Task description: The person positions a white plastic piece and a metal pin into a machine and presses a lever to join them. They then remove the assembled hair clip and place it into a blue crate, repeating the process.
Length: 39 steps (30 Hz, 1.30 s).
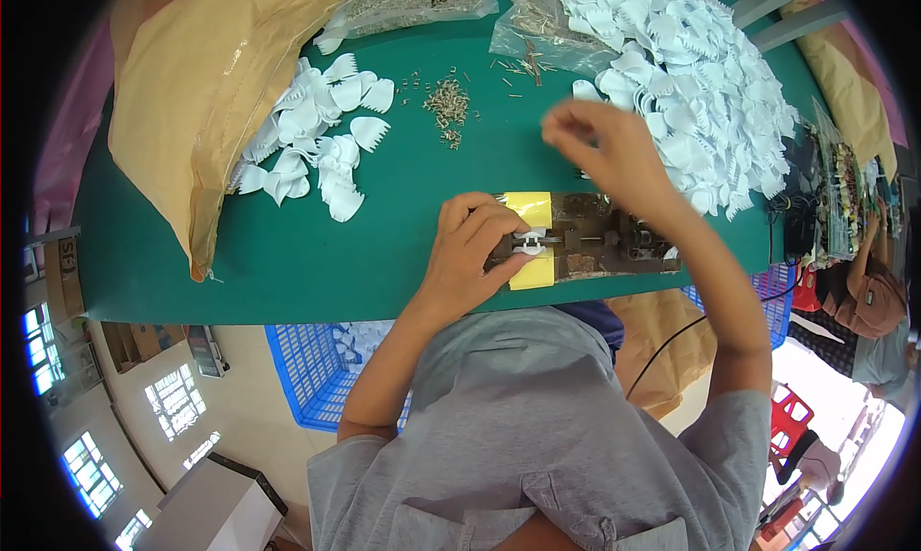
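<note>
My left hand pinches a white plastic claw clip between thumb and fingers. The clip sits at the left end of a dark metal jig, where yellow tape covers the surface. Raised beyond the jig, my right hand has its fingers curled toward the thumb; anything in them is too small or blurred to make out. It is nearest to a big heap of white toothed clip halves and some thin metal pins.
A small pile of metal springs lies mid-table. Loose white clip halves spill by a tan sack at left. Clear bags of small metal parts lie at the back. A blue basket stands below the table edge; a person works far right.
</note>
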Each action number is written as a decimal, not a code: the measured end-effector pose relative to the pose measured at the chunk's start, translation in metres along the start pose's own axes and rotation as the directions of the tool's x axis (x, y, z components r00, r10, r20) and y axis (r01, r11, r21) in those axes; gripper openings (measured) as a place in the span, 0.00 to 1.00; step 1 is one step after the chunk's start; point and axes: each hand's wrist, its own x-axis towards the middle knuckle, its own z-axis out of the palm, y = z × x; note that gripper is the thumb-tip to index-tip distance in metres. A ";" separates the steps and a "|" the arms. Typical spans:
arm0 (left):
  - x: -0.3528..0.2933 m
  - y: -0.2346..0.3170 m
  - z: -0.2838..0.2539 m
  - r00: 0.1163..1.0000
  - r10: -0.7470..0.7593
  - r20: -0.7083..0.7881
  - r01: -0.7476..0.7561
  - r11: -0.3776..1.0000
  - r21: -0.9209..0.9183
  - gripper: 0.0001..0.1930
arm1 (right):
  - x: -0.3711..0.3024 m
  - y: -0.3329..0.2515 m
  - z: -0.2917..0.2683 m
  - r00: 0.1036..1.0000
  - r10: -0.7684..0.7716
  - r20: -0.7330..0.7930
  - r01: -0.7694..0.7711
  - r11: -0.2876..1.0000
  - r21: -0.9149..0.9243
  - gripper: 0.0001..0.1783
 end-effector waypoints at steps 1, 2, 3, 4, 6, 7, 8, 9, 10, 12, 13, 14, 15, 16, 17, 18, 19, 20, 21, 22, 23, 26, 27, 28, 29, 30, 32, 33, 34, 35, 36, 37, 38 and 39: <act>0.001 0.001 0.000 1.000 0.005 -0.012 -0.005 1.000 0.001 0.20 | 0.020 0.016 0.005 0.999 -0.043 -0.010 0.043 0.998 -0.047 0.08; 0.003 0.002 0.001 1.000 0.014 -0.011 -0.014 1.000 -0.002 0.20 | 0.035 0.031 0.013 0.998 -0.068 -0.018 0.066 0.994 -0.092 0.08; 0.005 0.002 0.002 1.000 0.010 -0.004 -0.010 1.000 -0.010 0.20 | 0.050 0.040 0.019 0.995 -0.094 -0.022 0.090 0.986 -0.139 0.08; 0.003 0.002 0.001 1.000 -0.003 0.000 0.003 1.000 -0.013 0.20 | 0.061 0.043 0.022 0.995 -0.097 -0.018 0.094 0.986 -0.138 0.08; 0.003 0.002 0.002 1.000 -0.015 0.007 0.015 0.999 -0.031 0.18 | 0.075 0.047 0.024 0.992 0.037 0.118 0.005 0.941 -0.338 0.09; 0.004 0.002 0.003 1.000 -0.021 0.022 0.022 0.999 -0.049 0.17 | 0.082 0.049 0.025 0.992 0.041 0.122 0.004 0.939 -0.343 0.09; 0.003 0.001 0.003 0.999 -0.023 0.024 0.024 0.998 -0.060 0.17 | 0.085 0.049 0.028 0.986 -0.018 0.163 0.086 0.902 -0.423 0.09; 0.003 0.000 0.003 1.000 -0.010 0.016 0.011 0.999 -0.049 0.17 | 0.084 0.050 0.028 0.976 -0.070 0.208 0.167 0.852 -0.496 0.09; 0.004 -0.001 0.003 1.000 0.005 0.009 -0.005 0.999 -0.039 0.17 | 0.079 0.051 0.027 0.976 -0.056 0.209 0.156 0.850 -0.503 0.09; 0.003 0.000 -0.001 1.000 -0.010 -0.010 0.010 1.000 -0.026 0.19 | 0.069 0.032 0.027 0.955 -0.062 0.291 0.143 0.953 -0.267 0.09; 0.003 -0.001 -0.002 1.000 0.005 -0.014 -0.005 1.000 -0.017 0.19 | 0.057 0.023 0.022 0.952 -0.052 0.303 0.086 0.991 -0.100 0.10; 0.003 -0.002 -0.001 1.000 0.016 -0.025 -0.016 1.000 -0.007 0.19 | 0.040 0.010 0.017 0.963 -0.029 0.267 0.030 1.000 0.002 0.10; 0.002 -0.001 -0.001 0.999 0.002 -0.033 -0.002 1.000 -0.010 0.19 | 0.021 -0.002 0.013 0.972 -0.002 0.235 -0.025 0.994 0.110 0.10; 0.003 -0.001 0.000 1.000 0.000 -0.029 -0.001 1.000 -0.027 0.19 | 0.003 -0.009 0.010 0.980 -0.026 0.196 -0.003 0.989 0.148 0.09; 0.003 0.000 0.000 1.000 0.002 -0.024 -0.003 0.999 -0.044 0.19 | -0.014 -0.016 0.007 0.987 -0.048 0.152 0.020 0.983 0.183 0.09; 0.003 0.001 -0.001 1.000 -0.002 -0.025 0.001 0.999 -0.046 0.19 | -0.033 -0.022 0.004 0.990 -0.014 0.140 -0.011 0.984 0.179 0.08; 0.004 0.002 0.000 1.000 -0.003 -0.022 0.002 0.999 -0.054 0.19 | -0.051 -0.027 0.003 0.992 0.022 0.126 -0.043 0.984 0.173 0.07; 0.004 0.001 0.001 1.000 -0.008 -0.019 0.007 0.998 -0.056 0.19 | -0.067 -0.032 0.006 0.989 0.102 0.105 -0.119 0.978 0.173 0.08; 0.004 0.001 0.001 1.000 -0.010 -0.019 0.009 0.998 -0.054 0.19 | -0.075 -0.032 0.007 0.989 0.101 0.106 -0.119 0.977 0.175 0.08; 0.004 0.000 0.001 1.000 -0.007 -0.021 0.005 0.998 -0.061 0.19 | -0.081 -0.031 0.009 0.998 0.011 0.056 -0.017 0.994 0.105 0.08; 0.004 -0.001 0.001 1.000 -0.002 -0.020 0.001 0.998 -0.070 0.19 | -0.086 -0.031 0.010 0.997 -0.080 0.010 0.080 0.996 0.028 0.08; 0.003 -0.001 0.002 1.000 -0.008 -0.025 0.006 0.998 -0.066 0.19 | -0.089 -0.035 0.017 0.988 -0.149 -0.034 0.146 0.986 -0.083 0.07; 0.004 -0.001 0.002 1.000 -0.009 -0.023 0.007 0.998 -0.063 0.19 | -0.090 -0.034 0.019 0.988 -0.147 -0.051 0.141 0.984 -0.112 0.07; 0.004 0.000 0.001 1.000 -0.008 -0.018 0.007 0.998 -0.064 0.19 | -0.091 -0.034 0.019 0.988 -0.147 -0.052 0.141 0.984 -0.109 0.07; 0.004 0.000 0.001 1.000 -0.009 -0.015 0.008 0.998 -0.064 0.19 | -0.092 -0.033 0.020 0.986 -0.155 -0.057 0.146 0.980 -0.135 0.08; 0.004 0.000 0.001 1.000 -0.011 -0.015 0.010 0.998 -0.061 0.19 | -0.092 -0.033 0.021 0.985 -0.162 -0.062 0.151 0.975 -0.161 0.08; 0.005 -0.001 0.001 1.000 -0.016 -0.009 0.016 0.996 -0.085 0.20 | -0.095 -0.034 0.024 0.987 -0.147 -0.063 0.136 0.978 -0.160 0.10; 0.005 -0.001 0.001 1.000 -0.019 -0.010 0.018 0.996 -0.082 0.20 | -0.096 -0.034 0.025 0.989 -0.131 -0.064 0.119 0.979 -0.162 0.11; 0.005 -0.001 0.000 1.000 -0.019 -0.006 0.018 0.997 -0.078 0.20 | -0.093 -0.037 0.022 0.989 -0.134 -0.063 0.122 0.980 -0.160 0.11; 0.004 -0.002 -0.001 1.000 -0.020 -0.004 0.020 0.997 -0.070 0.20 | -0.089 -0.040 0.016 0.991 -0.107 -0.085 0.094 0.986 -0.135 0.12; 0.004 -0.002 -0.002 1.000 -0.025 -0.009 0.025 0.998 -0.062 0.20 | -0.085 -0.041 0.011 0.991 -0.080 -0.107 0.068 0.992 -0.109 0.13; 0.002 0.000 -0.001 0.999 -0.034 -0.007 0.034 0.997 -0.068 0.20 | -0.081 -0.033 0.005 0.993 -0.055 -0.106 0.047 0.996 -0.071 0.14; 0.003 0.000 0.000 0.999 -0.035 -0.002 0.034 0.997 -0.076 0.20 | -0.072 -0.031 -0.004 0.996 -0.009 -0.085 0.004 0.998 -0.064 0.14; 0.003 -0.001 0.000 0.999 -0.042 0.004 0.042 0.994 -0.098 0.20 | -0.060 -0.031 -0.009 0.998 0.032 -0.060 -0.036 0.998 -0.053 0.15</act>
